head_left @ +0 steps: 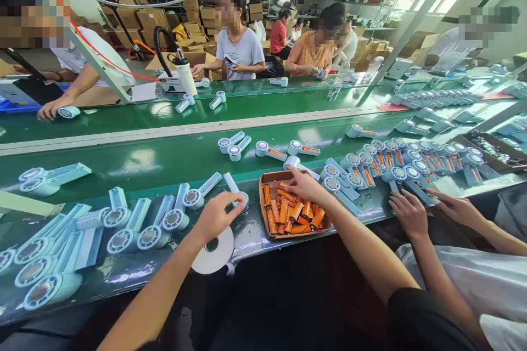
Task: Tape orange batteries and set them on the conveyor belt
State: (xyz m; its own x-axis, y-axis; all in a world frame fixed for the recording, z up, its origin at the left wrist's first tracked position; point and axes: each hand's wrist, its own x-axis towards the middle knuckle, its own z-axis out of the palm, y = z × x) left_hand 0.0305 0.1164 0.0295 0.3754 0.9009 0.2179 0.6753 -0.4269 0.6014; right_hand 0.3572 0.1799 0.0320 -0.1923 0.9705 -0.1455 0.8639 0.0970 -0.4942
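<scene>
My left hand (216,215) reaches over the bench edge, and its fingertips pinch the round head of a light-blue hand-fan housing (235,189). Just below that hand lies a white tape roll (214,255). My right hand (303,184) is over a small cardboard box (263,205) filled with orange battery cells (288,214). Its fingers curl down onto a cell at the box's far side. Whether the cell is lifted I cannot tell.
Several light-blue fan housings (123,225) lie along the near bench to the left, and more with orange cells (395,167) to the right. A neighbour's two hands (411,213) work at the right. Green conveyor belts (164,153) run across, with people seated on the far side.
</scene>
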